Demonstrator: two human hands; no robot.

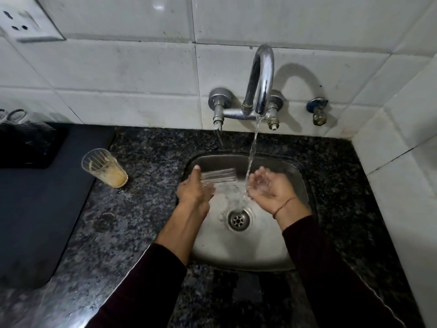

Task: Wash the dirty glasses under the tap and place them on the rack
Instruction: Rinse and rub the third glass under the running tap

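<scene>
Here, the left hand (194, 189) grips a clear ribbed glass (218, 177) in the shiny steel sink (236, 254); the right hand (269, 188) is cupped open, catching water. At nine o'clock, a glass (104, 168) holds yellow dregs.

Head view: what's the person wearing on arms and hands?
Both arms wear long dark maroon sleeves, pushed up short of the wrists. The left hand is bare, no glove or jewellery visible. The right hand is also bare, with a thin reddish-orange thread tied round the wrist. No watch or rings visible.
</scene>
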